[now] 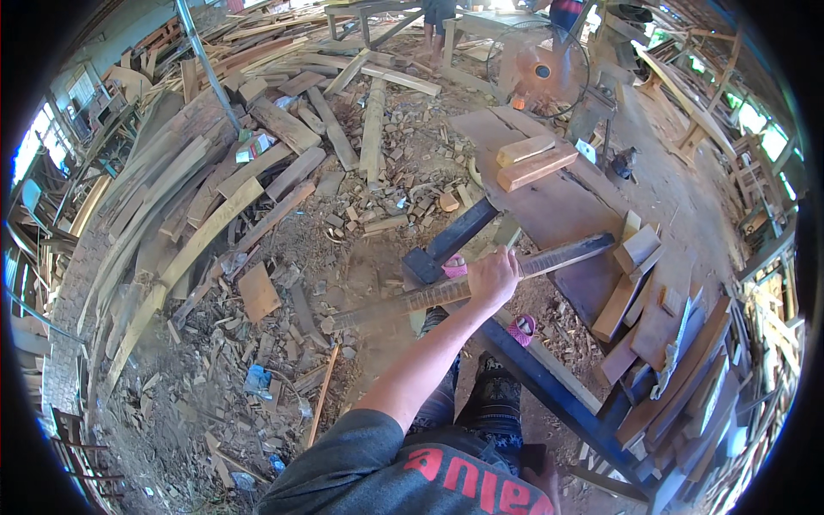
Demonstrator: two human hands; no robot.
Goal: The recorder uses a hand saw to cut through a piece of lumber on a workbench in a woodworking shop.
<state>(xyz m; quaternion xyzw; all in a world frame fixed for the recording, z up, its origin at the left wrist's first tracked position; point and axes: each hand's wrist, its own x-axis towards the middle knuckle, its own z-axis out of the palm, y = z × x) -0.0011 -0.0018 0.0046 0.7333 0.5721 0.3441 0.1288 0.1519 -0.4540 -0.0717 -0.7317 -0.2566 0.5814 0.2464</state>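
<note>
My left hand (493, 273) is closed on a long, dark-topped wooden batten (566, 253), which lies crosswise over a dark beam (539, 382). The batten's left end is hazy with dust over the debris. My feet in pink sandals (521, 333) show either side of the batten, near the beams. My right hand (541, 481) is low by my right leg, mostly hidden by my shirt, so its fingers cannot be made out. Short wooden blocks (639, 249) are stacked just right of the batten's far end.
A brown board (601, 206) holds more blocks (536, 167). A standing fan (536, 69) and two people (439, 19) are at the back. Loose planks (206, 223) heap at left, offcuts (403, 154) cover the ground, and leaning boards (695, 369) crowd the right.
</note>
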